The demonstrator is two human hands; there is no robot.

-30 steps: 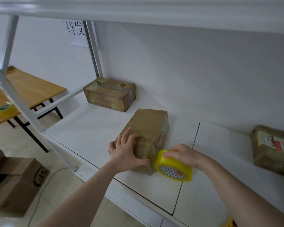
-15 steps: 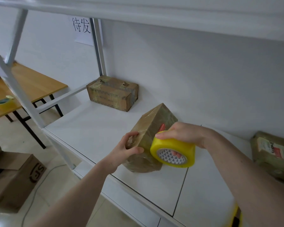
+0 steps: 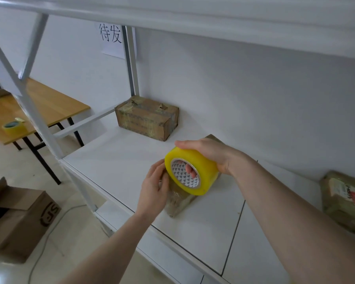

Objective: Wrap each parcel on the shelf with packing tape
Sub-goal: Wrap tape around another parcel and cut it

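A brown taped parcel (image 3: 180, 201) stands tilted on the white shelf (image 3: 115, 160), mostly hidden behind the hands and the roll. My left hand (image 3: 155, 191) grips its near left side. My right hand (image 3: 209, 154) holds a yellow roll of packing tape (image 3: 191, 171) over the parcel's top, with fingers inside the core. A second taped parcel (image 3: 147, 117) sits at the back left of the shelf. A third parcel with a label (image 3: 344, 199) lies at the right edge.
A shelf board runs overhead, and white uprights (image 3: 37, 124) stand at the left. Beyond them is a wooden table (image 3: 49, 105) with another tape roll (image 3: 13, 128). An open cardboard box (image 3: 19, 220) sits on the floor at left. A paper sign (image 3: 111, 39) hangs on the wall.
The parcel has been tipped up from lying flat. My right hand has carried the tape roll from the parcel's near lower corner up over its top. My left hand shifted lower on its side.
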